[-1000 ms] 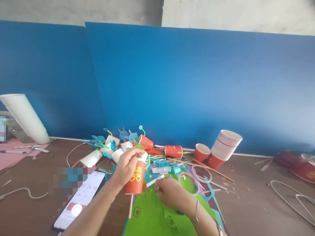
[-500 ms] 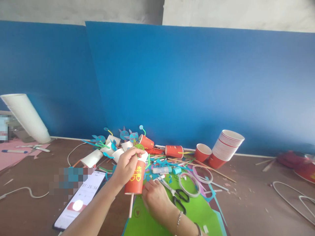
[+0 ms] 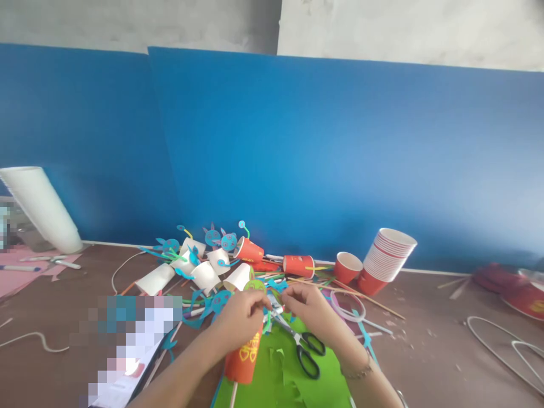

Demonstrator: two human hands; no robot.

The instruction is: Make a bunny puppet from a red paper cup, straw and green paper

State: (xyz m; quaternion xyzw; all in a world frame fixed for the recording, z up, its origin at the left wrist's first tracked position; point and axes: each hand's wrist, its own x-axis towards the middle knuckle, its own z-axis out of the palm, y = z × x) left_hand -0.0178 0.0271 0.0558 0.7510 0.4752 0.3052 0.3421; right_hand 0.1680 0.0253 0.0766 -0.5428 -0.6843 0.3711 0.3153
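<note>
A red paper cup (image 3: 244,362) with yellow characters hangs tilted under my left hand (image 3: 246,317), a thin stick poking out below it. At the cup's top a green paper face with ears (image 3: 255,285) shows behind my fingers, which are closed round the cup's upper part. My right hand (image 3: 308,306) is raised just to the right, fingers bent together; anything between them is too small to make out. Black-handled scissors (image 3: 300,340) lie below it on green paper (image 3: 314,385).
White cups (image 3: 156,279) and blue paper animals (image 3: 170,246) crowd the back left. Red cups (image 3: 298,266), a tilted cup stack (image 3: 389,255) and a tape roll (image 3: 348,306) are to the right. A phone (image 3: 136,362) lies at left.
The cup and my left hand have moved right and lower. My right hand has risen from the green paper to beside the left one. The nearer tape roll is no longer visible on the paper.
</note>
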